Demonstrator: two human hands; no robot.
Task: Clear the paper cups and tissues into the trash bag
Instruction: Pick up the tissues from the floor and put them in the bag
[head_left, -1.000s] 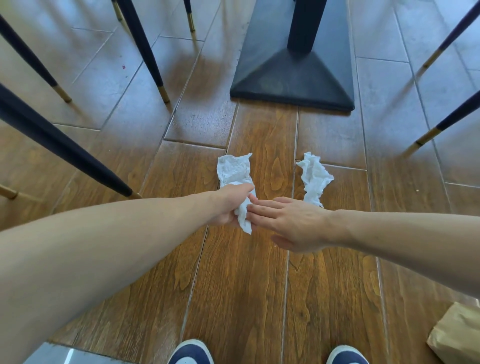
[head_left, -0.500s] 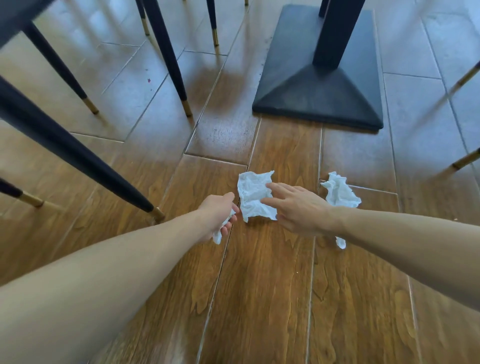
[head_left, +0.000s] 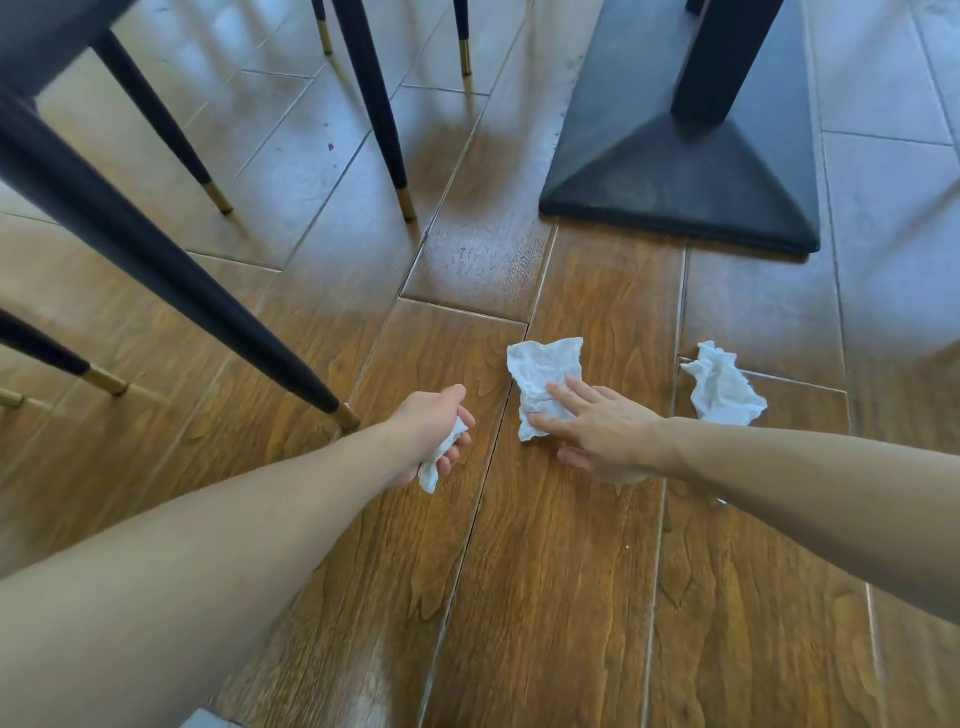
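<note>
My left hand (head_left: 434, 428) is curled around a small crumpled white tissue (head_left: 441, 457), whose end hangs below my fingers. A second crumpled tissue (head_left: 543, 374) lies flat on the wooden floor in the middle. My right hand (head_left: 605, 434) rests on its lower right part with the fingers spread, not closed around it. A third crumpled tissue (head_left: 724, 387) lies further right on the floor, apart from both hands. No paper cups and no trash bag are in view.
A black square table base (head_left: 675, 176) with its post stands behind the tissues. Dark chair legs with gold tips (head_left: 343, 413) slant across the left side, one ending close to my left hand. The floor is brown wood-look tile.
My left hand has drawn back to the left with its tissue. My right hand has stayed on the middle tissue. The view has shifted, so the brown bag at lower right is gone from sight.
</note>
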